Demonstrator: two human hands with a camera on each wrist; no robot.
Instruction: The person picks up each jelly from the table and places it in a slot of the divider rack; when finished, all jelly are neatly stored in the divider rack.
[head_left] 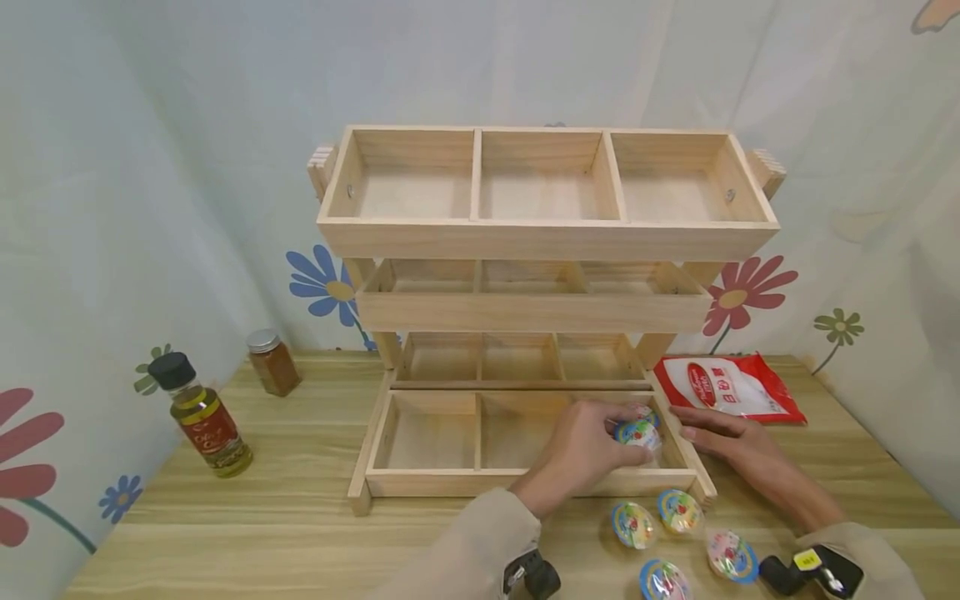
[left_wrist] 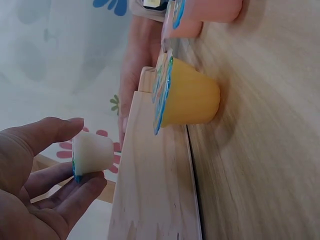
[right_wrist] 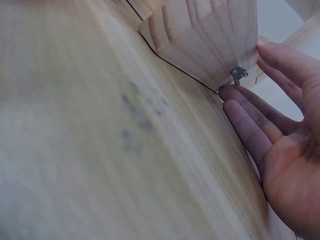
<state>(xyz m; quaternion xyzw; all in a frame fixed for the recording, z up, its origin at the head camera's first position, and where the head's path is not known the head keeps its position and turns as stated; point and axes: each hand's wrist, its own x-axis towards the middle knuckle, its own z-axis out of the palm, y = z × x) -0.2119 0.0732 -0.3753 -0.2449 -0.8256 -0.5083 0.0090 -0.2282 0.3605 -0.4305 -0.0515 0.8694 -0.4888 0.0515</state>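
My left hand (head_left: 573,454) pinches a small white jelly cup (left_wrist: 94,152) between thumb and fingers, its foil lid turned toward the palm in the left wrist view. It holds the cup over the right compartment of the bottom tray (head_left: 435,483) of a wooden tiered rack. Another jelly cup (head_left: 645,413) shows just behind it, partly hidden. My right hand (head_left: 738,437) lies against the rack's right side, fingers fairly straight and fingertips touching the wood near a metal bolt (right_wrist: 239,74). Several jelly cups, among them a yellow one (head_left: 632,525), stand on the table before the tray.
Three more divided trays, the highest (head_left: 547,240) included, rise behind the bottom one. A red and white packet (head_left: 723,387) lies right of the rack. At the left stand an oil bottle (head_left: 210,429) and a spice jar (head_left: 274,367). A flowered curtain hangs behind.
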